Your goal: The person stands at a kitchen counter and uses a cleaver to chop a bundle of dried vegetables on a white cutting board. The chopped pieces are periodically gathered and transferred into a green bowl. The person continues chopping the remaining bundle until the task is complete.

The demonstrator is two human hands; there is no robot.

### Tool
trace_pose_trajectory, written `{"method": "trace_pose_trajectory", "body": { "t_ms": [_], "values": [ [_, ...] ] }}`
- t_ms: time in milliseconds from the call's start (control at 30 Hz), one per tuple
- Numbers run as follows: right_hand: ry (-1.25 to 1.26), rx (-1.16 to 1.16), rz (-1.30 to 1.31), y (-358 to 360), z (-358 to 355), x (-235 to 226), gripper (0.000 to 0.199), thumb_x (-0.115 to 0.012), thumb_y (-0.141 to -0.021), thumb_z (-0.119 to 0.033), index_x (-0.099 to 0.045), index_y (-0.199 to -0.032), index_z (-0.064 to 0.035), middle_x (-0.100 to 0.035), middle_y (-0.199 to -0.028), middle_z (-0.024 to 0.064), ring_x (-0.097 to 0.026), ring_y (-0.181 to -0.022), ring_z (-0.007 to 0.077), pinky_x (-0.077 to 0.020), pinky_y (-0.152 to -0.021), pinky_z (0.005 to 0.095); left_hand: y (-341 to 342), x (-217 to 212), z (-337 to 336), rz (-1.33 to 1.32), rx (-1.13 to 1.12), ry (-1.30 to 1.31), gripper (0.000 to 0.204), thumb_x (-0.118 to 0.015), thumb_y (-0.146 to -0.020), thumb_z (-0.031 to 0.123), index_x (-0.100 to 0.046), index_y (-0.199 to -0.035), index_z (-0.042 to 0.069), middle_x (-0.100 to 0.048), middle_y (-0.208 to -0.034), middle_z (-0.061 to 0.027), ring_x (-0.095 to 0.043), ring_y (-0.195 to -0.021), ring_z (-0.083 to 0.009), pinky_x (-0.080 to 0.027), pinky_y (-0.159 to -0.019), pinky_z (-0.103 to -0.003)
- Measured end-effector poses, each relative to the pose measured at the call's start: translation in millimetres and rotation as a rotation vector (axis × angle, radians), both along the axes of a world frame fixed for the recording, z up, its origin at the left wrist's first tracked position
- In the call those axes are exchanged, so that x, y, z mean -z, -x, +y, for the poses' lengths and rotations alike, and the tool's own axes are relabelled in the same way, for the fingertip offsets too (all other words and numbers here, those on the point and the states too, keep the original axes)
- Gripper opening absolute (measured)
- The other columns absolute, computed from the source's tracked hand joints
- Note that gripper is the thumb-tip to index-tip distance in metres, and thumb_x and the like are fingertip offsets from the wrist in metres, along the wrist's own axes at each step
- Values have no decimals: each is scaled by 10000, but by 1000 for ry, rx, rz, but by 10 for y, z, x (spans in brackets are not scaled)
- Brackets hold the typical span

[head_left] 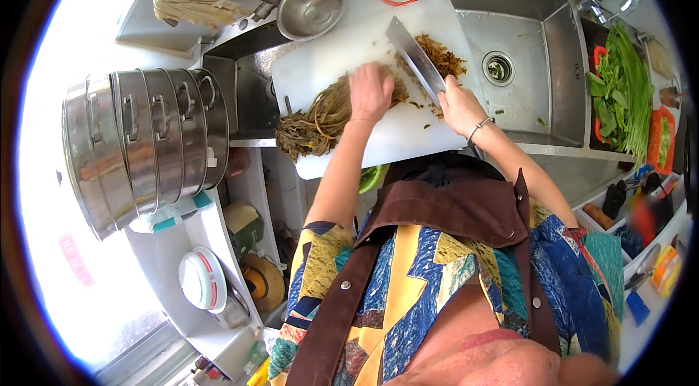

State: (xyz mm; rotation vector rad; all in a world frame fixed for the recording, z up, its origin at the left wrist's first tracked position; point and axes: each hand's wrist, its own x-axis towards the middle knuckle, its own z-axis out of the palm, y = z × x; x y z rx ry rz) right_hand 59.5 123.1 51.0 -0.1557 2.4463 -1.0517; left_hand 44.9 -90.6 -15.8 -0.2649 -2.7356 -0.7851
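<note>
On the white board, near its middle, the left hand presses flat on limp, stringy brown greens. They look soft, damp and light, best pinned close to the blade. The right hand grips the cleaver handle.

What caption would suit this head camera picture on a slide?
Left hand steadies brownish wilted greens on a white plastic cutting board while the right hand chops them with a steel cleaver.
</note>
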Motion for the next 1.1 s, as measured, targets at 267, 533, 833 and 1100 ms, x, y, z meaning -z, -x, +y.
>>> {"method": "trace_pose_trajectory", "body": {
  "t_ms": [267, 533, 833, 1100],
  "values": [
    [35, 154, -32, -313, 34, 40, 214, -474, -906, -141, -383, -947, 49, -581, -677, 288, -581, -661, 463, -448, -612, 518, 4, -341, -146, -228, 393, 318, 863, -797, -624, 349, -382, -1335, 91, -434, -1249, -167, -442, -1132, -344, -377, -933, -435],
    [-30, 198, 185, -504, -136, 34, 227, -475, -891, -129, -347, -980, 35, -577, -658, 282, -575, -641, 464, -440, -593, 535, 82, -116, 68, -196, -4, 243, 726, -766, -658, 291, -420, -1240, 28, -495, -1117, -168, -470, -1032, -340, -383, -883, -432],
    [-126, 188, 223, -759, -385, -161, 199, -435, -879, -62, -294, -1000, 9, -563, -657, 262, -555, -632, 462, -418, -558, 532, 80, -165, -109, -78, 167, 160, 647, -680, -774, 306, -410, -1267, -13, -478, -1106, -233, -483, -971, -372, -389, -826, -461],
    [-192, 137, 221, -885, -531, -149, 187, -423, -857, -45, -297, -983, 11, -561, -654, 248, -558, -639, 454, -422, -559, 527, 34, -148, -44, -135, 125, 249, 529, -628, -817, 276, -433, -1219, -6, -501, -1109, -194, -488, -1015, -347, -385, -864, -446]
  ]
}}
